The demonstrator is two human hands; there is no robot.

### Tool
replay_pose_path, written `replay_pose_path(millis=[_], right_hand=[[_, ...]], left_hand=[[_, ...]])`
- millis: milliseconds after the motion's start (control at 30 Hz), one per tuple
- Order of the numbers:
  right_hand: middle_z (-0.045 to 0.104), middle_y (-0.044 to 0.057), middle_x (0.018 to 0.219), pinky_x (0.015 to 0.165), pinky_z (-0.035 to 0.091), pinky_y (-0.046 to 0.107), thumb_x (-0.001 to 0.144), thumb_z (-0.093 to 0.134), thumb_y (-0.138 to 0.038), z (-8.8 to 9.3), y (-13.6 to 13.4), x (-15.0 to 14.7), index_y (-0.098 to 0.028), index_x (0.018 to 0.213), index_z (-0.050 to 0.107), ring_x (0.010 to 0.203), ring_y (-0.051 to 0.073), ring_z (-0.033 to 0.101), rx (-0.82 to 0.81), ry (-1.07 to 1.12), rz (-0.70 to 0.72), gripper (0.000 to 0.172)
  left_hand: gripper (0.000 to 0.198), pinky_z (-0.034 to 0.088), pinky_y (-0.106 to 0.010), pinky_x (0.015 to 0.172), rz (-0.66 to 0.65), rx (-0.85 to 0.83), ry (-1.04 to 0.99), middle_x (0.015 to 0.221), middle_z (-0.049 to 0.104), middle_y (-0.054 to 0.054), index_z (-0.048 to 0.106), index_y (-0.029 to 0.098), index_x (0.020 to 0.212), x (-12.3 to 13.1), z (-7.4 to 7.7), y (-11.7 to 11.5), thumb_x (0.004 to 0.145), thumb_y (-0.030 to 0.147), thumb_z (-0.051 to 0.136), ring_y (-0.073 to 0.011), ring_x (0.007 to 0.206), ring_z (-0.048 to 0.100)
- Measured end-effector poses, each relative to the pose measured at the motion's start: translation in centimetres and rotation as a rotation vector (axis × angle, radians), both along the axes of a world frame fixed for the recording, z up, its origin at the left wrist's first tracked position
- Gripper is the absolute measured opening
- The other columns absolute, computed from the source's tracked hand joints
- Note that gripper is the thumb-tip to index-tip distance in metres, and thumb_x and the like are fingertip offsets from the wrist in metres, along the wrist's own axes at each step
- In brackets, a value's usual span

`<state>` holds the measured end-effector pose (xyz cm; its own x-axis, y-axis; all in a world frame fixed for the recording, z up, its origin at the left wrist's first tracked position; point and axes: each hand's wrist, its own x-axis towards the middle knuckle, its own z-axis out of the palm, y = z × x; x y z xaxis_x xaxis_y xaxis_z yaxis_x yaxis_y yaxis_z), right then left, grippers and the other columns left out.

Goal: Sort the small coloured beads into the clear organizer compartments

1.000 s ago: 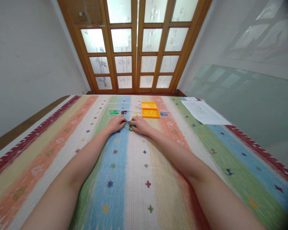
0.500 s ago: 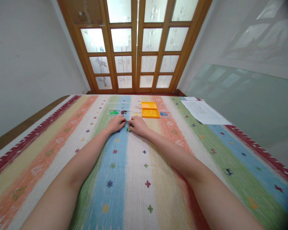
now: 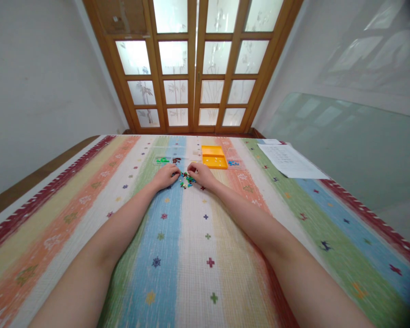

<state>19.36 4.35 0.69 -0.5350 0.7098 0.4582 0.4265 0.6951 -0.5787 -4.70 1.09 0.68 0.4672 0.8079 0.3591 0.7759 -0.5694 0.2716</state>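
Note:
Between my two hands lies a loose pile of tiny mixed-colour pieces (image 3: 187, 180), with green, blue, red, yellow and white among them. My left hand (image 3: 166, 176) rests on the cloth at the pile's left edge, its fingers curled; a dark bit shows near the fingertips, too small to name. On the right side, my right hand (image 3: 202, 176) is closed in a pinch just over the pile's edge. Whatever sits between those fingertips is too small to make out. Beyond the hands are green pieces (image 3: 162, 160) and dark brown-red pieces (image 3: 176, 160) in shallow clear trays.
An orange lidded box (image 3: 214, 163) stands open behind my right hand with a few pale pieces inside. Blue pieces (image 3: 233, 163) lie in a clear tray to its right. Printed sheets (image 3: 290, 160) lie at the far right on the striped tablecloth (image 3: 191, 255).
My right hand has shifted slightly right and away from my left hand, uncovering more of the mixed pile. My left hand has stayed in place.

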Motion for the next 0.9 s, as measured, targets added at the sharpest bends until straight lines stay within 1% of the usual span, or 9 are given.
replay_pose_path(millis=[67, 167, 300, 367, 467, 567, 700, 900], right_hand=[[0.069, 0.001, 0.087, 0.077, 0.044, 0.026, 0.091, 0.059, -0.020, 0.1, 0.2, 0.2, -0.019, 0.091, 0.067, 0.081, 0.016, 0.060, -0.017, 0.018, -0.007, 0.008], [0.069, 0.002, 0.087, 0.077, 0.045, 0.027, 0.091, 0.059, -0.022, 0.1, 0.7, 0.7, -0.019, 0.092, 0.067, 0.081, 0.017, 0.060, -0.034, 0.053, -0.058, 0.009], [0.070, 0.004, 0.091, 0.081, 0.046, 0.029, 0.088, 0.058, -0.018, 0.0, 1.9, 1.5, -0.018, 0.091, 0.069, 0.085, 0.018, 0.061, -0.015, 0.103, -0.144, 0.012], [0.071, 0.005, 0.093, 0.083, 0.046, 0.030, 0.088, 0.056, -0.016, 0.0, 2.4, 2.1, -0.018, 0.091, 0.071, 0.087, 0.019, 0.062, -0.006, 0.114, -0.171, 0.015], [0.072, 0.005, 0.094, 0.084, 0.046, 0.031, 0.089, 0.056, -0.017, -0.1, 3.0, 2.8, -0.018, 0.094, 0.073, 0.088, 0.020, 0.063, -0.010, 0.110, -0.232, 0.018], [0.073, 0.006, 0.095, 0.085, 0.047, 0.032, 0.091, 0.057, -0.019, -0.3, 3.3, 3.1, -0.018, 0.095, 0.075, 0.088, 0.021, 0.063, -0.022, 0.108, -0.289, 0.018], [0.074, 0.008, 0.100, 0.091, 0.049, 0.035, 0.092, 0.058, -0.019, -0.6, 3.6, 3.1, -0.018, 0.098, 0.077, 0.094, 0.023, 0.065, -0.011, 0.100, -0.306, 0.021], [0.076, 0.009, 0.111, 0.099, 0.050, 0.038, 0.093, 0.058, -0.015, -1.3, 4.0, 3.1, -0.018, 0.108, 0.078, 0.103, 0.024, 0.068, 0.003, 0.106, -0.331, 0.025]], left_hand=[[0.019, 0.049, -0.040, 0.097, 0.010, -0.006, -0.003, 0.101, 0.070, -0.008, 0.075, 0.021, 0.099, 0.0, 0.0, -0.1, 0.096, 0.024, 0.057, -0.0242, 0.103, 0.063], [0.020, 0.050, -0.041, 0.098, 0.014, -0.014, -0.002, 0.102, 0.070, -0.008, 0.076, 0.021, 0.101, 0.2, 0.2, -0.2, 0.096, 0.025, 0.057, -0.0246, 0.103, 0.063], [0.022, 0.049, -0.042, 0.101, 0.002, -0.004, -0.017, 0.108, 0.070, -0.009, 0.076, 0.022, 0.106, 0.8, 0.6, -0.7, 0.096, 0.024, 0.057, -0.0253, 0.108, 0.062], [0.025, 0.048, -0.043, 0.106, -0.031, 0.001, -0.020, 0.114, 0.069, -0.009, 0.076, 0.023, 0.112, 1.3, 0.9, -1.0, 0.096, 0.023, 0.056, -0.0259, 0.114, 0.061], [0.031, 0.043, -0.045, 0.114, -0.120, -0.010, 0.002, 0.126, 0.069, -0.008, 0.074, 0.026, 0.122, 2.1, 1.0, -1.4, 0.098, 0.024, 0.055, -0.0261, 0.123, 0.059], [0.036, 0.041, -0.045, 0.117, -0.182, -0.027, 0.045, 0.134, 0.068, -0.008, 0.072, 0.026, 0.131, 2.7, 1.0, -1.6, 0.099, 0.023, 0.054, -0.0261, 0.128, 0.057], [0.039, 0.041, -0.045, 0.118, -0.163, -0.044, 0.057, 0.136, 0.069, -0.008, 0.069, 0.025, 0.136, 2.8, 0.9, -1.6, 0.101, 0.025, 0.053, -0.0261, 0.129, 0.057], [0.038, 0.042, -0.046, 0.116, -0.130, -0.036, 0.054, 0.133, 0.070, -0.008, 0.070, 0.025, 0.135, 2.7, 1.0, -1.6, 0.101, 0.026, 0.051, -0.0266, 0.127, 0.059]])
